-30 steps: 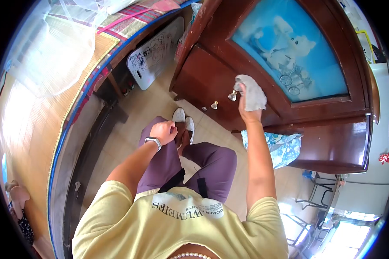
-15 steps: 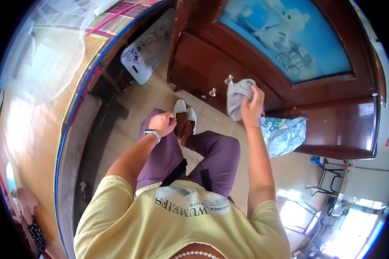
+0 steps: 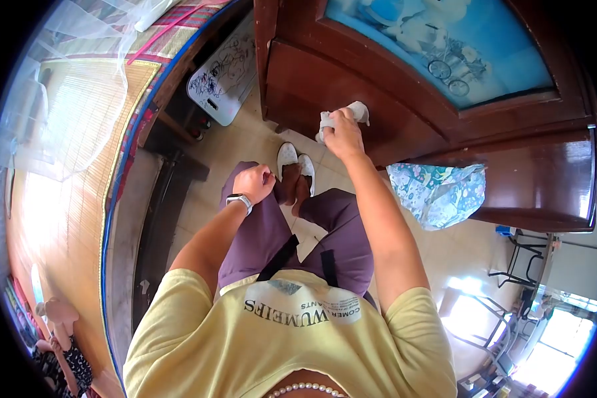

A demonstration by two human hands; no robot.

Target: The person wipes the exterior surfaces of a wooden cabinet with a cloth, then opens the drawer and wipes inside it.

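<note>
My right hand [image 3: 345, 136] is closed on a grey-white cloth [image 3: 359, 111], which lies against the lower panel of a dark red-brown wooden cabinet [image 3: 305, 79]. The cloth and fingers cover the place where the small knobs are, so the knobs are hidden. My left hand [image 3: 253, 184] rests as a loose fist on my left knee, with a watch [image 3: 240, 202] on its wrist; nothing shows in it. Above the panel is a blue glass picture [image 3: 444, 50] with a bicycle on it.
A floral cloth bag [image 3: 438, 192] hangs beside the cabinet. At left stands a bed with a woven mat [image 3: 79, 199] and netting [image 3: 86, 119]; another person's arm [image 3: 61, 331] shows at its lower edge. A scribbled white board [image 3: 222, 86] leans below the bed.
My right hand has moved left and lower across the cabinet front with the cloth, over the knobs. The view has shifted slightly; my left hand stays on the knee.
</note>
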